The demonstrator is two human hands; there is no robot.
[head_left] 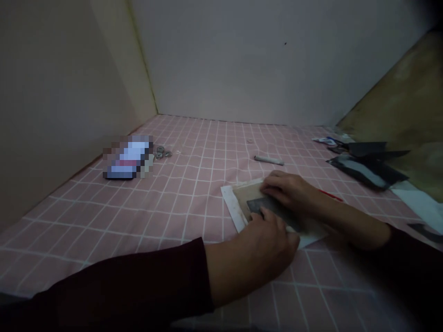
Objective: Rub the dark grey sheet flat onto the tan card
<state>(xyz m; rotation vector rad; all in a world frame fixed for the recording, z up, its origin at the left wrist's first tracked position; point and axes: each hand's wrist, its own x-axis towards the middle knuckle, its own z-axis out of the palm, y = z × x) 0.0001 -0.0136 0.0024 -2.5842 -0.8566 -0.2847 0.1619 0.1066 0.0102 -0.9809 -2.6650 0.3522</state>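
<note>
A white-edged board or sheet [230, 199] with a beige middle lies on the pink checked cloth. On it is a flat dark grey piece [256, 204], partly covered by both hands. My left hand [268, 240] is at the near edge of the grey piece, its fingers bent and pressed together against it. Beyond the piece, my right hand [294, 191] has its fingers closed in a pinch over the beige area. What sits between the right fingertips is too small to make out.
A phone with a lit screen [129, 159] lies at the left beside small metal rings [161, 152]. A grey tube [269, 160] rests behind the board. Dark sheets or pouches [368, 168] and a white sheet [420, 207] are at the right, near a red stick [331, 195].
</note>
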